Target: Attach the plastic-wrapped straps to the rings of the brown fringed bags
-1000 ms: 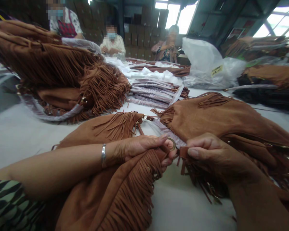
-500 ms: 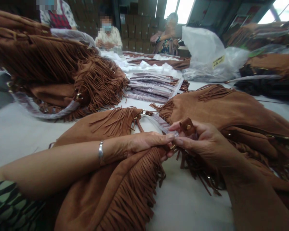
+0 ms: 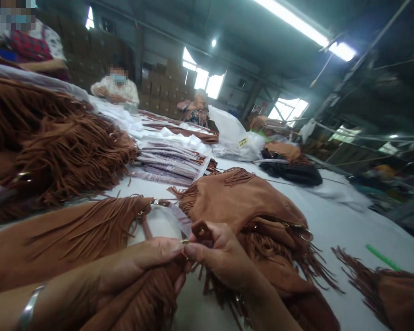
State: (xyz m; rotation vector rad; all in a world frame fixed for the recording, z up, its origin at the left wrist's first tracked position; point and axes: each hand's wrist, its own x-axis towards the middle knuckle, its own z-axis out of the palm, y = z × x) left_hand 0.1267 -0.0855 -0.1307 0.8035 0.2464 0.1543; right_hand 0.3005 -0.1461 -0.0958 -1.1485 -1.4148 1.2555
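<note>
A brown fringed bag [image 3: 141, 296] is held low in front of the body by the left hand [image 3: 152, 255], its thumb pressed down and its fingers curled beneath the bag's edge. By the right hand [image 3: 224, 259], a leather tab [image 3: 202, 231] is gripped, thumb and forefinger pinched near a metal ring [image 3: 184, 242]; what lies exactly between those fingertips cannot be told. One second ago the tab was held out to the right and the hands were apart; now they are brought together at the fingertips, as they were half a second ago, with the tab's end turned up. The view has been swung to the right and upward: a ceiling light [image 3: 296, 20] and a green strip [image 3: 382, 257] on the white table [image 3: 327, 225] are now shown, while the pile of bags [image 3: 72, 151] is cut off at the left edge.
</note>
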